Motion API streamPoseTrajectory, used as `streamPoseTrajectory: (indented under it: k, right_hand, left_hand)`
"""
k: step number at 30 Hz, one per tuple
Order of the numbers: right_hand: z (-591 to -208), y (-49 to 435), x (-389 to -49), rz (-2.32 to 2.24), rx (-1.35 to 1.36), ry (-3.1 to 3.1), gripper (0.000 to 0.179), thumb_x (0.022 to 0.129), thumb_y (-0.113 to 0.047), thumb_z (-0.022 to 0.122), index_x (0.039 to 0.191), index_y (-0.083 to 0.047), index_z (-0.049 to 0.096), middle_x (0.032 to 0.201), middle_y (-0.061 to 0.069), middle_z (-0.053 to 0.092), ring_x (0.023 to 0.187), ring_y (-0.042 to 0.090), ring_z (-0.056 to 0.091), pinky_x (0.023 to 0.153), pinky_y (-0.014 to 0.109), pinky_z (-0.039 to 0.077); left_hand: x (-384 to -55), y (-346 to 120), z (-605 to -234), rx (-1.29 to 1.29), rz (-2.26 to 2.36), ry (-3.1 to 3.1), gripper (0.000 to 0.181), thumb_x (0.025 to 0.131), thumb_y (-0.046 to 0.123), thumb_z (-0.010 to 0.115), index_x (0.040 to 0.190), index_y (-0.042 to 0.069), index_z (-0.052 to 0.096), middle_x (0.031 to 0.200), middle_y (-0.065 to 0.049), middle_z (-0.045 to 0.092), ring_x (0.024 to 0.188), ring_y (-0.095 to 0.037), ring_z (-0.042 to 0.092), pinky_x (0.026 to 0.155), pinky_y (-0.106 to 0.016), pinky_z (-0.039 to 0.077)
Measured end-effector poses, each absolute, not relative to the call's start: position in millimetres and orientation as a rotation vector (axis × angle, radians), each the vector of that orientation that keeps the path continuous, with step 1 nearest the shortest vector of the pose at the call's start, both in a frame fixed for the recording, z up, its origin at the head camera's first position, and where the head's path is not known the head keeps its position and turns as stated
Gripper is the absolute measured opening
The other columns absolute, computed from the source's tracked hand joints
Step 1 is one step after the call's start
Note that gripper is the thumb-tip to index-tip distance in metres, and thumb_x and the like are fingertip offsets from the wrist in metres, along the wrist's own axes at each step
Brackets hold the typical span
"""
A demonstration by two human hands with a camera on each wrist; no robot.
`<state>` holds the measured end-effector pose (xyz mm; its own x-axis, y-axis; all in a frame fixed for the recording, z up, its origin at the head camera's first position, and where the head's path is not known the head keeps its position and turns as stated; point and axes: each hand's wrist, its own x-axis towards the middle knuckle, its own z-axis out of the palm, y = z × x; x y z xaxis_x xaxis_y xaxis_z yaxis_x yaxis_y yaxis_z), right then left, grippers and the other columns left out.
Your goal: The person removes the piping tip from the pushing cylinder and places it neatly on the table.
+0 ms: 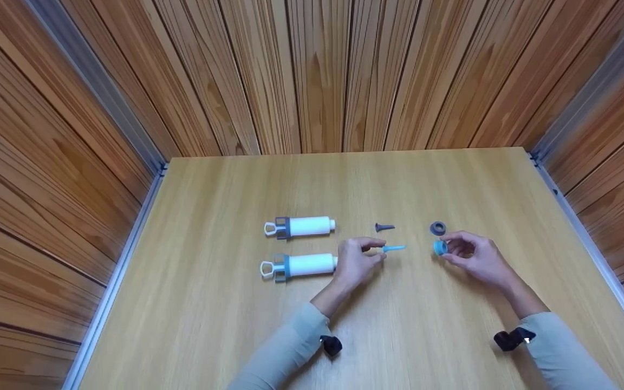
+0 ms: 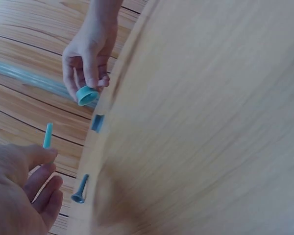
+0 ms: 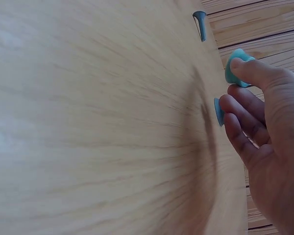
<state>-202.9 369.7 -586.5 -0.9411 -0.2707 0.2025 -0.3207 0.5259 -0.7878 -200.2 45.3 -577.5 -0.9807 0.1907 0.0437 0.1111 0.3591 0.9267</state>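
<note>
My left hand [image 1: 356, 262] pinches the wide end of a light-blue tapered nozzle [image 1: 395, 248], its thin tip pointing right. Over on the right, my right hand [image 1: 477, 257] holds a light-blue ring cap [image 1: 440, 248] between thumb and fingers; the left wrist view shows this cap [image 2: 87, 96] hollow and raised. A dark grey nozzle [image 1: 384, 227] lies on the table beyond the left hand. Just beyond the right hand lies a dark grey ring cap [image 1: 437, 228]. The left hand partly hides the tip of a white syringe-like tube with a blue-grey collar [image 1: 312, 264].
Another white syringe-like tube with a dark collar [image 1: 310, 226] lies behind the first, both with loop handles to the left. The wooden table [image 1: 209, 325] meets plank walls [image 1: 317, 76] at the back and sides, with metal rails [image 1: 122, 276] along its side edges.
</note>
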Motion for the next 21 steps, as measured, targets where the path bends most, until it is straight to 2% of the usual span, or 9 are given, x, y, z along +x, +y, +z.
streamPoseTrajectory:
  k: [4, 9, 13, 21]
  right_hand:
    - [-588, 370, -201, 1.411, 0.514, -2.732, 0.035, 0.094, 0.006, 0.086, 0.127, 0.002, 0.078, 0.101, 0.016, 0.079, 0.088, -0.003, 0.067, 0.077, 0.012, 0.056]
    - [-590, 372, -201, 1.425, 0.528, -2.759, 0.035, 0.093, 0.006, 0.086, 0.127, 0.003, 0.078, 0.101, 0.018, 0.079, 0.087, -0.003, 0.066, 0.075, 0.012, 0.055]
    - [-591, 374, -200, 1.406, 0.529, -2.79, 0.035, 0.092, 0.004, 0.088, 0.126, 0.003, 0.078, 0.1, 0.018, 0.079, 0.086, -0.003, 0.064, 0.074, 0.013, 0.055]
    - [-590, 378, -200, 1.381, 0.522, -2.859, 0.033, 0.095, -0.001, 0.087, 0.127, 0.001, 0.078, 0.102, 0.015, 0.077, 0.086, -0.001, 0.062, 0.074, 0.015, 0.054]
  left_hand:
    - [-198, 49, -581, 0.256, 1.668, 2.578, 0.024, 0.098, 0.003, 0.085, 0.121, 0.008, 0.087, 0.122, -0.005, 0.088, 0.124, -0.024, 0.082, 0.11, -0.039, 0.066]
    - [-201, 52, -593, 0.26, 1.626, 2.64, 0.022, 0.094, 0.002, 0.087, 0.115, 0.008, 0.089, 0.115, -0.004, 0.089, 0.114, -0.017, 0.083, 0.103, -0.032, 0.067]
    - [-205, 54, -602, 0.263, 1.586, 2.672, 0.022, 0.093, 0.002, 0.089, 0.114, 0.009, 0.09, 0.113, -0.002, 0.09, 0.112, -0.012, 0.083, 0.102, -0.029, 0.066]
    - [-204, 57, -603, 0.284, 1.464, 2.794, 0.022, 0.091, 0.003, 0.092, 0.111, 0.013, 0.091, 0.112, -0.002, 0.09, 0.116, -0.017, 0.085, 0.104, -0.034, 0.067]
